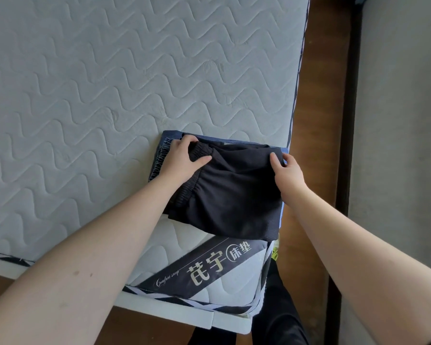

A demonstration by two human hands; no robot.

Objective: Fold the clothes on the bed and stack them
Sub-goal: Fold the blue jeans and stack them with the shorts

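A folded black garment lies on top of a folded blue denim piece, the pair stacked at the near right corner of the mattress. The denim shows only as a strip along the far edge and a gathered waistband at the left; the rest is covered, so what kind of garment it is cannot be told.

The left hand grips the black garment's ribbed waistband at its far left corner, thumb on top and fingers curled over the edge. The right hand pinches the far right corner, its fingertips partly hidden behind the cloth.

The stack's right side runs almost flush with the mattress edge — just beyond it the wooden bed frame drops to a grey floor. Its near edge overlaps the top of a dark brand label sewn across the corner. To the left and far side the quilted surface spreads wide and bare — cut off by the picture's border.

Below the corner, dark trouser legs and a scrap of something yellow-green show, too small to identify.
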